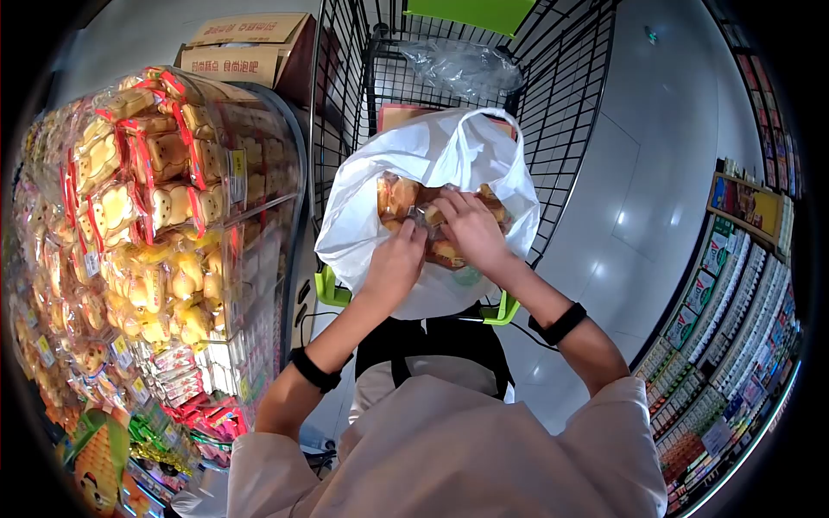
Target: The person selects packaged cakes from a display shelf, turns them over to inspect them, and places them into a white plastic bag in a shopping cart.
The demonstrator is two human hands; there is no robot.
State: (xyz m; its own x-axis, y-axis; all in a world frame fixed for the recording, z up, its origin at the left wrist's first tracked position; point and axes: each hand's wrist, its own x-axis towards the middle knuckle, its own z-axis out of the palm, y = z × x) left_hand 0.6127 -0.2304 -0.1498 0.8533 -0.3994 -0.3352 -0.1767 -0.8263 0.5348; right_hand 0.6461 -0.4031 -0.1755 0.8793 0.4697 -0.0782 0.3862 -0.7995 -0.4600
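Observation:
A white plastic bag (363, 186) stands with its mouth open at the handle end of the shopping cart. Inside it lie several brown baked pieces in clear wrappers, among them a packaged bread (397, 197) at the left and another packaged bread (445, 253) nearer me. My left hand (399, 259) is in the bag's mouth, fingertips pinched together; what they hold is hidden. Beside it my right hand (471, 226) bends its fingers over a packaged bread in the middle. The fingers of both hands nearly meet. A black band circles each forearm.
The black wire cart (557, 129) has green handle parts (332, 287) and holds crumpled clear plastic (462, 69). Close on the left rises a clear bin (259, 207) piled with wrapped buns (112, 211), with a cardboard box (237, 60) behind. A stocked shelf (725, 337) stands right, across the tiled floor (617, 233).

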